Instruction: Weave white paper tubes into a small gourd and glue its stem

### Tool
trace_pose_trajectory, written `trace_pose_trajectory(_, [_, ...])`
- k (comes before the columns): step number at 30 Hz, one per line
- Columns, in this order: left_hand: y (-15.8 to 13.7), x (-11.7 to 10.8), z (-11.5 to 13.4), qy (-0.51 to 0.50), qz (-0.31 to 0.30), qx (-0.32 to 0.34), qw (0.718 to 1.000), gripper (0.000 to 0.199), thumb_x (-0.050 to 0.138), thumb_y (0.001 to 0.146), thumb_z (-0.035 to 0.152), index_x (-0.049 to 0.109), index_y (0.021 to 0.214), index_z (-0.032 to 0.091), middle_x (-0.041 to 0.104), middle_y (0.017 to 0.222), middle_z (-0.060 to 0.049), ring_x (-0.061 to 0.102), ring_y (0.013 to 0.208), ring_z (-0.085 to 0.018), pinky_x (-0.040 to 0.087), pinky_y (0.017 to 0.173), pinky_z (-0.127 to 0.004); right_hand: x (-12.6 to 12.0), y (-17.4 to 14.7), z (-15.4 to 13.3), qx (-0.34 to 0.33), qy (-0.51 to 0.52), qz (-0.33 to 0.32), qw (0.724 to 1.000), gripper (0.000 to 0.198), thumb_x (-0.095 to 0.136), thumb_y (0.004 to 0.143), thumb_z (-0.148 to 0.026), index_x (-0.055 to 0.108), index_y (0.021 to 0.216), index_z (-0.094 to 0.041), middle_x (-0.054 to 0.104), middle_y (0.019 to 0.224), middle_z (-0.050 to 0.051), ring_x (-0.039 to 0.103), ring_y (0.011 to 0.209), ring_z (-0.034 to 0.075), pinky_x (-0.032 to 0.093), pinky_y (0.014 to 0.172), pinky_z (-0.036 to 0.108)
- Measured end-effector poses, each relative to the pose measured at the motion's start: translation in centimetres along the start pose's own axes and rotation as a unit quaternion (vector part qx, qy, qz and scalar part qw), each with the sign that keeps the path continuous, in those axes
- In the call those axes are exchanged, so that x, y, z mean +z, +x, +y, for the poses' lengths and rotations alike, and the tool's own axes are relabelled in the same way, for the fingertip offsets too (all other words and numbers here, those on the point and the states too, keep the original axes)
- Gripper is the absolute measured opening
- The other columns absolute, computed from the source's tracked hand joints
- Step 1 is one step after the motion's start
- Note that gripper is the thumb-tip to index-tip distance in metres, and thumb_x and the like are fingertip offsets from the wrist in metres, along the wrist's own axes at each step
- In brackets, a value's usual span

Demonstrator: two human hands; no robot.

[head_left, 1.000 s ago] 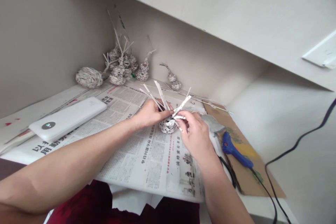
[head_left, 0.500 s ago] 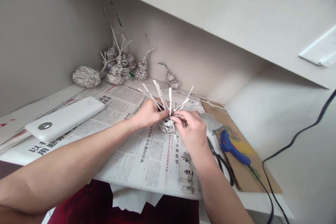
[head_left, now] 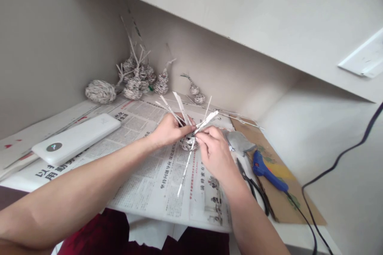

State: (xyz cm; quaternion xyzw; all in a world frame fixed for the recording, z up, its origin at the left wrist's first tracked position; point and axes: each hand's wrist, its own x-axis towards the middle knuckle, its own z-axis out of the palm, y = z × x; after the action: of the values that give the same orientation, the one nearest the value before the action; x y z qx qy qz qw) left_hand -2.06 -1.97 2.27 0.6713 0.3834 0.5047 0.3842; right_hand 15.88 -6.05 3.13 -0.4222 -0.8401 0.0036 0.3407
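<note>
A small round piece woven from rolled newspaper strips sits between my hands over the newspaper-covered table. Several loose paper strips fan upward out of its top. My left hand is closed at its left side, thumb and fingers pinching the rim and strip bases. With thumb and fingertips pressed together, my right hand grips a paper strip at the rim's right side. One long thin strip hangs from the weave toward me across the newspaper. The fingers hide part of the rim.
Woven paper gourd shapes stand at the back left, with a small one nearer the middle. A white power bank lies left. At right are black scissors, a blue glue gun, cardboard and a black cable.
A strip that stood upright now leans right beside my right hand. The long thin strip now hangs down toward me. My right hand has shifted slightly left; my left hand keeps its place.
</note>
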Motion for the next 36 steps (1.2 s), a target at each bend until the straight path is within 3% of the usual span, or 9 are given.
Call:
trace_pose_trajectory(3, [0.0,-0.1,0.2,-0.006,-0.009,-0.001,1.000,0.020,0.067,0.078,0.032,0.070,0.083,0.013,0.073,0.078,-0.005,0.067,0.070,-0.018,0.054,0.065,-0.027,0.3,0.1,0.5,0.025,0.055,0.069,0.996,0.015,0.056,0.091,-0.024,0.071,0.095,-0.025,0.069,0.092,0.004,0.062,0.084,0.019,0.050,0.079,0.032])
trace_pose_trajectory(5, [0.0,-0.1,0.2,0.002,-0.020,0.006,1.000,0.019,0.066,0.078,0.031,0.070,0.082,0.013,0.073,0.079,-0.005,0.067,0.072,-0.018,0.054,0.067,-0.028,0.6,0.1,0.6,0.033,0.046,0.077,0.995,0.012,0.059,0.089,-0.025,0.070,0.091,-0.025,0.070,0.089,0.003,0.062,0.084,0.019,0.050,0.078,0.032])
trace_pose_trajectory(10, [-0.2,0.1,-0.1,0.040,-0.018,0.036,0.998,0.014,0.066,0.077,0.026,0.071,0.082,0.014,0.074,0.082,-0.005,0.068,0.077,-0.019,0.054,0.073,-0.030,0.9,0.1,0.0,0.005,-0.056,0.027,0.998,0.016,0.054,0.087,-0.015,0.069,0.082,-0.021,0.067,0.084,0.006,0.059,0.086,0.022,0.048,0.081,0.035])
trace_pose_trajectory(14, [0.1,-0.5,0.0,0.066,0.003,0.020,0.998,0.016,0.066,0.076,0.027,0.072,0.082,0.014,0.073,0.077,-0.005,0.067,0.071,-0.019,0.053,0.067,-0.028,0.6,-0.1,-0.8,-0.033,-0.093,-0.035,0.995,0.023,0.050,0.085,-0.012,0.068,0.097,-0.020,0.063,0.096,0.009,0.055,0.095,0.024,0.047,0.084,0.037])
trace_pose_trajectory(18, [0.4,-1.0,0.1,0.063,0.003,-0.006,0.998,0.019,0.064,0.077,0.029,0.073,0.082,0.013,0.070,0.067,-0.003,0.063,0.058,-0.015,0.050,0.056,-0.025,0.8,-0.2,-0.9,-0.014,-0.096,-0.050,0.994,0.022,0.059,0.084,-0.022,0.067,0.105,-0.024,0.062,0.095,0.009,0.055,0.093,0.026,0.047,0.081,0.038])
trace_pose_trajectory(23, [0.1,-0.5,0.3,0.051,-0.021,0.009,0.998,0.014,0.065,0.076,0.026,0.072,0.079,0.015,0.073,0.074,-0.003,0.067,0.069,-0.018,0.053,0.064,-0.025,1.9,-0.1,-0.1,0.052,0.035,-0.057,0.996,0.016,0.054,0.091,-0.027,0.069,0.087,-0.025,0.068,0.081,0.001,0.061,0.073,0.017,0.045,0.067,0.027])
trace_pose_trajectory(27, [0.2,-0.5,0.2,0.028,-0.010,0.004,1.000,0.016,0.067,0.075,0.028,0.071,0.080,0.014,0.074,0.079,-0.005,0.069,0.074,-0.020,0.054,0.068,-0.028,1.9,-0.1,0.3,0.047,0.077,-0.037,0.995,0.018,0.055,0.092,-0.034,0.069,0.085,-0.026,0.070,0.076,-0.001,0.062,0.070,0.016,0.044,0.066,0.026])
trace_pose_trajectory(31, [0.5,-0.8,-0.2,0.015,-0.017,-0.003,1.000,0.017,0.067,0.076,0.029,0.072,0.082,0.014,0.074,0.078,-0.004,0.068,0.072,-0.019,0.055,0.068,-0.028,1.7,-0.2,0.3,0.052,0.031,0.031,0.998,0.020,0.062,0.087,-0.043,0.069,0.093,-0.025,0.071,0.077,0.002,0.063,0.071,0.018,0.044,0.069,0.028])
trace_pose_trajectory(36, [0.3,-0.6,-0.1,0.030,-0.015,0.000,0.999,0.018,0.066,0.076,0.029,0.072,0.082,0.013,0.074,0.078,-0.005,0.069,0.074,-0.020,0.055,0.068,-0.028,1.6,-0.1,-0.3,0.033,-0.095,-0.016,0.995,0.026,0.054,0.092,-0.046,0.067,0.093,-0.024,0.069,0.070,0.003,0.062,0.066,0.019,0.037,0.061,0.028])
